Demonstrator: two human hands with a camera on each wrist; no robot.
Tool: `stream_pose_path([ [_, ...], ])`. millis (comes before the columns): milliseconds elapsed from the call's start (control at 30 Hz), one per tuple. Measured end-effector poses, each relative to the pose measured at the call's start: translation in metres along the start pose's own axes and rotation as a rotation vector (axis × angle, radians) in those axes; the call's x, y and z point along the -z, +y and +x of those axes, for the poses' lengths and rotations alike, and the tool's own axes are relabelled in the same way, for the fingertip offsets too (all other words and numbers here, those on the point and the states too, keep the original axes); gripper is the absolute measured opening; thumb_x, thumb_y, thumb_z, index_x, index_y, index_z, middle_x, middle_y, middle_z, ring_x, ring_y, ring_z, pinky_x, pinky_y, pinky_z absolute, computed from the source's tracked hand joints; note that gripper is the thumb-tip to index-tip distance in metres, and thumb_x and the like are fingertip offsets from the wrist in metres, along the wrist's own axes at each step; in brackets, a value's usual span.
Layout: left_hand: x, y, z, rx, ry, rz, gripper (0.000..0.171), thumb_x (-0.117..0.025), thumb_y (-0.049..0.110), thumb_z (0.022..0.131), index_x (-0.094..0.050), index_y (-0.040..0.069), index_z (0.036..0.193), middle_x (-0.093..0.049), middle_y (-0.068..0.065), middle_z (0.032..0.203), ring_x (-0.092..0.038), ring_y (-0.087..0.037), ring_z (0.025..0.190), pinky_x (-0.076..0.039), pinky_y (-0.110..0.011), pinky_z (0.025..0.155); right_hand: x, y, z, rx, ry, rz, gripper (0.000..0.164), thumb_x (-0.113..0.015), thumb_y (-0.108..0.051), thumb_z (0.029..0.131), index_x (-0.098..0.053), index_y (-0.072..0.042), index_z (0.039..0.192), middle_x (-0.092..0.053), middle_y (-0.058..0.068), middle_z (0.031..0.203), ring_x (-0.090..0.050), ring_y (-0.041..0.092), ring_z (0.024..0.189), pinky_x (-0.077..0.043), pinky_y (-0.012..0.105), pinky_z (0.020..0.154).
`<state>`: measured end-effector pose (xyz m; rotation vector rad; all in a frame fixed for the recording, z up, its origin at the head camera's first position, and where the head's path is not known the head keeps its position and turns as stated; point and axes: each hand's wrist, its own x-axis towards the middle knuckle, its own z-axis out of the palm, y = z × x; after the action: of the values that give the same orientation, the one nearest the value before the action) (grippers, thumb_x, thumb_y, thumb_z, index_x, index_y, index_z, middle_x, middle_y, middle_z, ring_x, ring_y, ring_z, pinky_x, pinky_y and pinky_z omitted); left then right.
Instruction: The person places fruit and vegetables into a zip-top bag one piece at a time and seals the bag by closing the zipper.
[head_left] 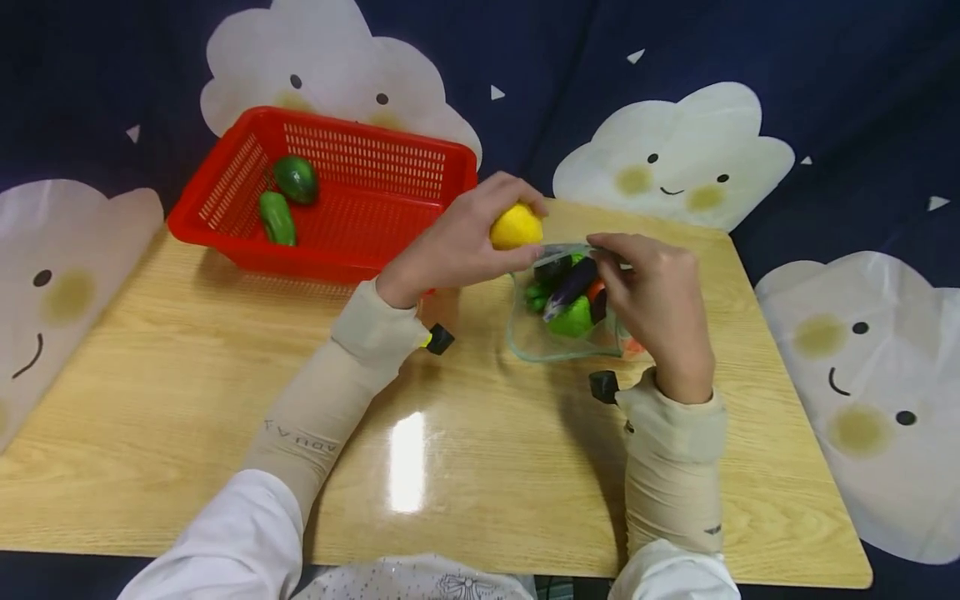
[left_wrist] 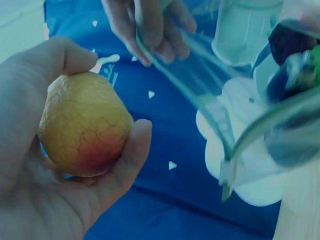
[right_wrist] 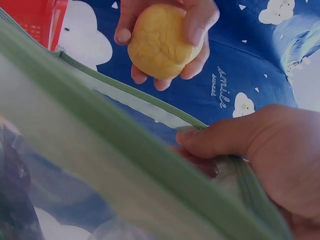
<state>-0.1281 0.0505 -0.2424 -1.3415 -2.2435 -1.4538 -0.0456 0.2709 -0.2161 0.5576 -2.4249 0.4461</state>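
My left hand [head_left: 468, 237] grips a round yellow fruit [head_left: 516, 227] with wrinkled skin, just left of a clear zip bag's mouth. In the left wrist view the fruit [left_wrist: 87, 125] shows a reddish patch, thumb and fingers curled around it. With my right hand [head_left: 656, 296] I pinch the rim of the zip bag [head_left: 525, 337], which has a green edge [right_wrist: 135, 90] and gapes open. Inside lie a dark purple eggplant [head_left: 572, 287], a green vegetable [head_left: 572, 319] and something orange-red [head_left: 596, 290], partly covered by my right hand.
A red plastic basket [head_left: 360, 265] stands at the back left of the wooden table [head_left: 480, 467]. It holds a dark green avocado-shaped item [head_left: 296, 179] and a lighter green vegetable [head_left: 277, 218]. Behind hangs a dark blue cloth with clouds [head_left: 675, 158].
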Motion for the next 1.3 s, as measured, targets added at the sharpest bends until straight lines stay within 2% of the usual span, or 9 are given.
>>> stream_pose_path([
  [233, -0.019, 0.013, 0.002, -0.122, -0.198, 0.034, 0.023, -0.062, 0.019, 0.074, -0.054, 0.016, 0.096, -0.046, 0.003, 0.105, -0.046, -0.007, 0.086, -0.045, -0.018, 0.068, 0.002, 0.001, 0.002, 0.007, 0.007, 0.001, 0.018, -0.059, -0.014, 0.087, -0.071, -0.006, 0.098, -0.069, 0.009, 0.09, -0.065, 0.018, 0.069, -0.052, 0.035, 0.06],
  [367, -0.031, 0.019, -0.001, -0.142, -0.278, 0.075, 0.024, -0.061, 0.02, 0.074, -0.053, 0.017, 0.096, -0.044, 0.005, 0.102, -0.046, -0.004, 0.083, -0.044, -0.016, 0.067, 0.002, 0.002, 0.002, 0.004, 0.004, -0.003, 0.019, -0.058, -0.014, 0.088, -0.071, -0.006, 0.098, -0.069, 0.009, 0.089, -0.064, 0.017, 0.067, -0.052, 0.034, 0.059],
  [467, -0.038, 0.026, -0.004, -0.146, -0.361, 0.126, 0.023, -0.06, 0.025, 0.076, -0.052, 0.021, 0.096, -0.044, 0.007, 0.099, -0.045, -0.003, 0.079, -0.043, -0.015, 0.065, 0.002, 0.002, 0.002, 0.002, 0.001, 0.0, 0.019, -0.058, -0.013, 0.088, -0.071, -0.006, 0.099, -0.069, 0.009, 0.089, -0.064, 0.018, 0.066, -0.052, 0.034, 0.058],
  [567, -0.045, 0.031, -0.005, -0.143, -0.413, 0.162, 0.023, -0.059, 0.029, 0.077, -0.051, 0.023, 0.098, -0.044, 0.008, 0.101, -0.044, -0.003, 0.081, -0.041, -0.016, 0.067, 0.002, 0.002, 0.002, -0.003, 0.001, 0.004, 0.019, -0.058, -0.014, 0.088, -0.071, -0.006, 0.1, -0.069, 0.009, 0.09, -0.064, 0.018, 0.066, -0.052, 0.033, 0.058],
  [767, -0.055, 0.03, -0.005, -0.07, -0.39, 0.203, 0.027, -0.059, 0.031, 0.081, -0.051, 0.024, 0.105, -0.043, 0.007, 0.108, -0.041, -0.003, 0.088, -0.04, -0.014, 0.071, 0.002, 0.0, 0.002, -0.001, -0.007, 0.0, 0.019, -0.058, -0.013, 0.088, -0.071, -0.006, 0.1, -0.069, 0.009, 0.09, -0.064, 0.017, 0.063, -0.051, 0.032, 0.056],
  [967, -0.067, 0.032, -0.003, -0.069, -0.356, 0.233, 0.038, -0.061, 0.042, 0.082, -0.048, 0.02, 0.11, -0.044, 0.003, 0.109, -0.041, -0.006, 0.09, -0.039, -0.015, 0.069, 0.003, 0.0, 0.002, -0.001, -0.007, 0.008, 0.02, -0.057, -0.014, 0.088, -0.07, -0.006, 0.101, -0.069, 0.01, 0.091, -0.065, 0.018, 0.064, -0.052, 0.034, 0.058],
  [1033, -0.071, 0.03, -0.003, -0.041, -0.351, 0.246, 0.046, -0.062, 0.045, 0.081, -0.046, 0.018, 0.113, -0.044, 0.003, 0.109, -0.041, -0.007, 0.09, -0.039, -0.016, 0.068, 0.003, 0.0, 0.002, -0.005, -0.012, 0.005, 0.021, -0.057, -0.014, 0.088, -0.07, -0.006, 0.101, -0.069, 0.009, 0.092, -0.065, 0.018, 0.065, -0.052, 0.033, 0.059],
  [1200, -0.077, 0.024, -0.003, 0.082, -0.354, 0.224, 0.07, -0.067, 0.049, 0.076, -0.034, 0.014, 0.127, -0.043, 0.003, 0.107, -0.042, -0.007, 0.089, -0.041, -0.015, 0.07, 0.003, 0.0, 0.0, -0.014, -0.018, 0.003, 0.019, -0.059, -0.013, 0.087, -0.07, -0.005, 0.101, -0.069, 0.009, 0.092, -0.066, 0.019, 0.072, -0.053, 0.034, 0.062],
  [1300, -0.078, 0.021, -0.003, 0.112, -0.35, 0.211, 0.076, -0.069, 0.048, 0.075, -0.031, 0.014, 0.132, -0.042, 0.001, 0.111, -0.043, -0.008, 0.091, -0.041, -0.015, 0.073, 0.004, 0.0, -0.001, -0.018, -0.016, 0.008, 0.019, -0.06, -0.013, 0.087, -0.07, -0.005, 0.101, -0.069, 0.009, 0.092, -0.067, 0.019, 0.072, -0.053, 0.034, 0.061],
])
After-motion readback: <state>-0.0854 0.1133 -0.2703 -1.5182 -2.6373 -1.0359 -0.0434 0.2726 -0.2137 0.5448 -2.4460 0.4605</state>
